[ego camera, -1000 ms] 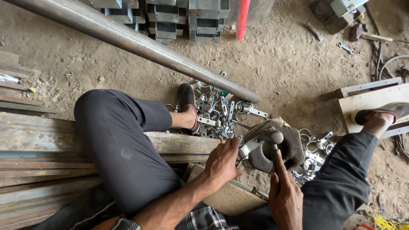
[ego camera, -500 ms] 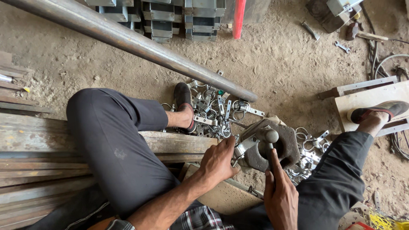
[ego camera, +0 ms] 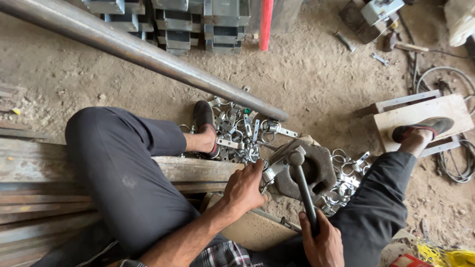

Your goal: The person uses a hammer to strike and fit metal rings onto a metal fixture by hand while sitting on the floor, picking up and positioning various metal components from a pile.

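The left hand (ego camera: 245, 187) reaches forward from a bare forearm that rises from the lower middle of the view. Its back faces up and its fingers (ego camera: 258, 170) curl down and forward, closed on something beneath them. The right hand (ego camera: 322, 242) sits lower and nearer the body, just right of the left forearm, wrapped in a fist with the thumb side up. Both knees are bent and spread wide, the left leg outside the left fingers, the right leg outside the right fingers.
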